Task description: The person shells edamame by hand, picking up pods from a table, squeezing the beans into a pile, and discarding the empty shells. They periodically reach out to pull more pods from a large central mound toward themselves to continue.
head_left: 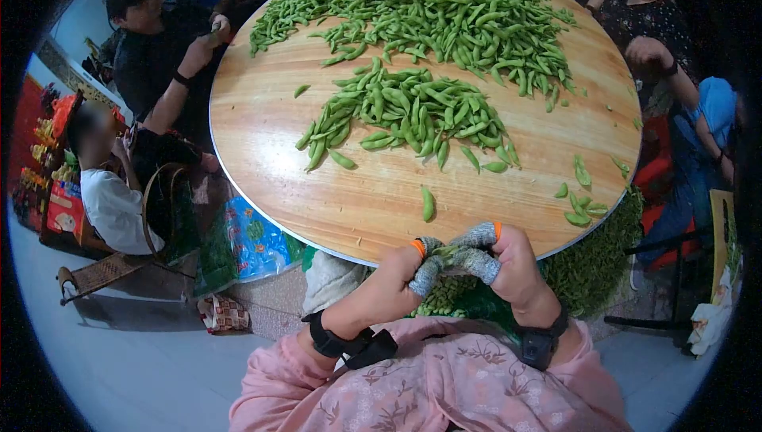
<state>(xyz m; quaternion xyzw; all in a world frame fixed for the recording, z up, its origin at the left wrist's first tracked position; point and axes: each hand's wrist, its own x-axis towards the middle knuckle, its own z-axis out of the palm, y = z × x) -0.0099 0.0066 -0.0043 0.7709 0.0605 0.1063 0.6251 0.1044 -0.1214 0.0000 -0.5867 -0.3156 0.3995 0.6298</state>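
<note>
In the head view, the left hand [389,279] and right hand [520,267] meet at lower centre, pinching what looks like a green pod [449,253], seemingly needing fine fingertip control, just before the rim of the surface [278,154] bearing a lone pod [429,203], a small pile [413,110] and, upper centre, a large heap [429,7].

Homelike room, round wooden table [270,138], wicker chair [109,276]
</note>
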